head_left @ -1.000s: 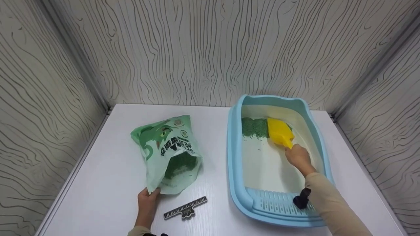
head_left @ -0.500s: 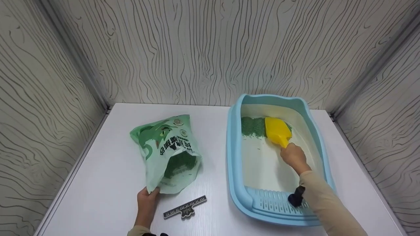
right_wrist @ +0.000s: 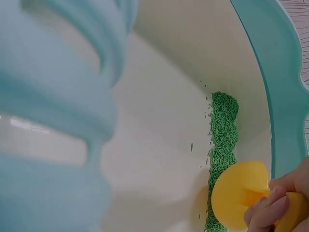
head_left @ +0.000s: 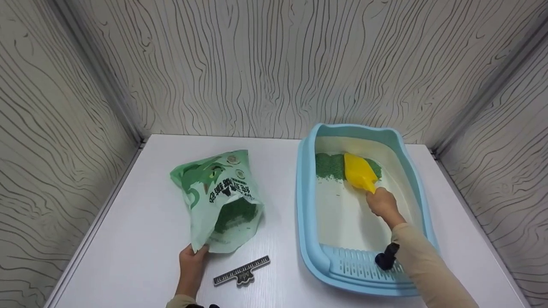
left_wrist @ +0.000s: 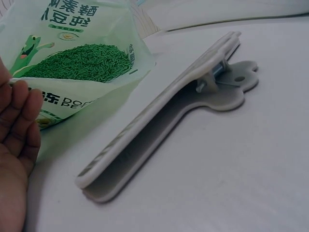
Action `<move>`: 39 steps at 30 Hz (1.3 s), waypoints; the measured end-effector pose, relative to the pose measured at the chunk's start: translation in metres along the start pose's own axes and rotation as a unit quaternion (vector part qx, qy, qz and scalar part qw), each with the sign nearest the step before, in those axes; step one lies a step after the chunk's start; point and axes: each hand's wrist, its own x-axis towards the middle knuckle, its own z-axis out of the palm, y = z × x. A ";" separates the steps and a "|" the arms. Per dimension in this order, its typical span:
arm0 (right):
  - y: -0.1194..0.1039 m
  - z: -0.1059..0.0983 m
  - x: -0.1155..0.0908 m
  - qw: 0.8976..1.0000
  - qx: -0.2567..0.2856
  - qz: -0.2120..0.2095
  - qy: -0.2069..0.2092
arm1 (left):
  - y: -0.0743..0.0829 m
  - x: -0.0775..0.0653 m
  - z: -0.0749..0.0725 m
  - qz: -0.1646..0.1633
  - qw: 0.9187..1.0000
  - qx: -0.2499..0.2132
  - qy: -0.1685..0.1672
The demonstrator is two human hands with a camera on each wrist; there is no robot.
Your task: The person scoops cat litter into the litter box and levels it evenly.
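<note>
My right hand (head_left: 382,205) grips the handle of a yellow scoop (head_left: 358,171) inside a light-blue litter box (head_left: 305,205). The scoop's blade lies over a strip of green pellet litter (head_left: 330,166) along the box's far end; in the right wrist view its back (right_wrist: 236,193) covers part of the strip. On the left, a green litter bag (head_left: 201,184) lies with its mouth toward me, green pellets (left_wrist: 87,63) showing inside. My left hand (head_left: 192,259) pinches the near edge of the bag's mouth; its curled fingers (left_wrist: 21,111) show at the rim in the left wrist view.
A long sealing clip (head_left: 242,272) with a flower-shaped grip lies on the white table (head_left: 128,239), right of my left hand. The box's near end has a slotted blue step (head_left: 359,263). Wood-patterned panels (head_left: 274,68) enclose the table at the back and sides.
My right hand has moved slightly left with the scoop, whose blade has tilted and turned, uncovering more pellets on its right. The left hand and the bag stay in place.
</note>
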 end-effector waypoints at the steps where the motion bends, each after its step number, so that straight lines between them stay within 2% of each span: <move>1: -0.001 0.001 0.000 1.000 0.002 0.003 0.000 | 0.000 0.000 0.000 0.000 1.000 -0.001 0.000; 10: -0.010 0.009 0.000 1.000 -0.019 0.010 0.001 | 0.001 -0.001 -0.001 0.003 1.000 -0.007 -0.001; 20: -0.025 0.019 -0.003 0.999 -0.039 -0.010 0.010 | 0.001 -0.001 0.000 0.004 1.000 -0.002 0.002; 32: -0.035 0.028 -0.001 0.998 -0.060 0.002 0.012 | 0.001 -0.001 0.000 0.005 1.000 -0.010 0.002; 39: -0.039 0.030 -0.004 0.998 -0.060 -0.014 0.009 | 0.002 -0.002 0.000 0.003 1.000 0.002 -0.001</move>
